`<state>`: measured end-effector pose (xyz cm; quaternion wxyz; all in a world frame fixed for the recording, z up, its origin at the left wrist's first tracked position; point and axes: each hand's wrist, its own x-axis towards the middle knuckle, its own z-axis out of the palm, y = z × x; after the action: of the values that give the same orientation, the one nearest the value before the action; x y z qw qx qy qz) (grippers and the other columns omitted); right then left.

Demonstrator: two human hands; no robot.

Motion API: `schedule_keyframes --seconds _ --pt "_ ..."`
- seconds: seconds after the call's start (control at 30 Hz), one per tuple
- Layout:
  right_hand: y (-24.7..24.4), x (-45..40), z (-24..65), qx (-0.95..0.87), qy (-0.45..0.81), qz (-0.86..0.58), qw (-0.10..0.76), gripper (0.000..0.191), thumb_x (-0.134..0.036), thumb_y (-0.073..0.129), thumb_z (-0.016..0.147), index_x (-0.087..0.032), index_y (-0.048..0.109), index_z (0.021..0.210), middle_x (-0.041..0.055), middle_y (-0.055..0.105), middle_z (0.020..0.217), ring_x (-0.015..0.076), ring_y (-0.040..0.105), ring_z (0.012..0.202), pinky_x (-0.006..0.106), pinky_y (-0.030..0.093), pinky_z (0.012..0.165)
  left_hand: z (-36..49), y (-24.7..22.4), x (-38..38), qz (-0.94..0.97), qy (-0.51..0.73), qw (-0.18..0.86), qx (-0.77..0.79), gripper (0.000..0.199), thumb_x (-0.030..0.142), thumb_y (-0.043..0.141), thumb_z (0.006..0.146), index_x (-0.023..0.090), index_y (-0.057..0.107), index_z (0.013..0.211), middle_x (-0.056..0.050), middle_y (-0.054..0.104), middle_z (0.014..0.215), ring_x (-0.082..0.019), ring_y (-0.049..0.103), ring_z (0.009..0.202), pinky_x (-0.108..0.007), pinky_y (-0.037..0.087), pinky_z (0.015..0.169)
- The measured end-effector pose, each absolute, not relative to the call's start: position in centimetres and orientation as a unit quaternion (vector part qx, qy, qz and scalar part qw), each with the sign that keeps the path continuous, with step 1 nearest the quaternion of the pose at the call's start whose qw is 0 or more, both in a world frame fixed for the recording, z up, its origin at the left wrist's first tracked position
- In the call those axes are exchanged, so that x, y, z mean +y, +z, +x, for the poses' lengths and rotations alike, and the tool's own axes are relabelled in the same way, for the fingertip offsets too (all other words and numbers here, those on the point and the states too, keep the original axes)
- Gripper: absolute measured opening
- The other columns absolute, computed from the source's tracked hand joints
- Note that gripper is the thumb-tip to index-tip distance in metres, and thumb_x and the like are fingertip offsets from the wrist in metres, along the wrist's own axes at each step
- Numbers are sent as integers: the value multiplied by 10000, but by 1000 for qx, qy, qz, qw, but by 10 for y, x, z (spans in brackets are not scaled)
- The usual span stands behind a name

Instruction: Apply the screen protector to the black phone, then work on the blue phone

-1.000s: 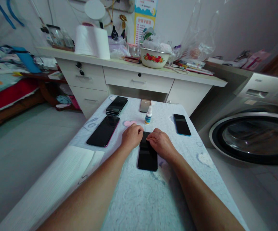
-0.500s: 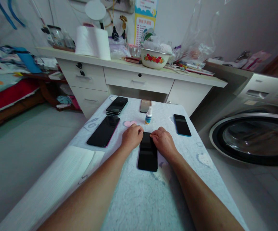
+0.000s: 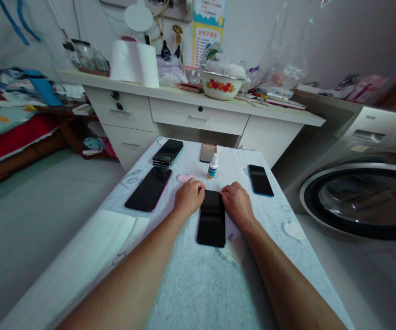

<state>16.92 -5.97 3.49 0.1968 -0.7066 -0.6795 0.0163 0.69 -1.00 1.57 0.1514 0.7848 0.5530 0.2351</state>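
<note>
Left hand [image 3: 190,197] and right hand [image 3: 238,202] at opposite far corners of black phone [image 3: 211,222] — backs up, fingers curled; clamping cannot be determined.

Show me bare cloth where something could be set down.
Cloth looks free between the forearms, nearer than the middle phone, and right of the right hand, nearer than the blue-edged phone. Crowded: the middle phone's far end, with left hand, right hand and white bottle.

The nearest phone [image 3: 212,220] looks smooth and glossy, like glass; the bottle [image 3: 212,170], plastic. The cloth [image 3: 198,284] looks matt, lightly textured; the bowl [image 3: 220,87], shiny enamel; the roll [image 3: 132,64], matt paper.
</note>
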Motion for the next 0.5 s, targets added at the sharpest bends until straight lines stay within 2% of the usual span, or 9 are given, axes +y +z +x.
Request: schedule_keyframes --seconds 0.5 --pt "40 -64 159 -779 71 -596 180 174 -190 516 891 -189 689 896 35 562 887 125 562 780 220 398 710 7 12 -7 784 239 151 552 165 191 488 826 225 647 854 -16 621 947 -152 589 921 -250 429 770"
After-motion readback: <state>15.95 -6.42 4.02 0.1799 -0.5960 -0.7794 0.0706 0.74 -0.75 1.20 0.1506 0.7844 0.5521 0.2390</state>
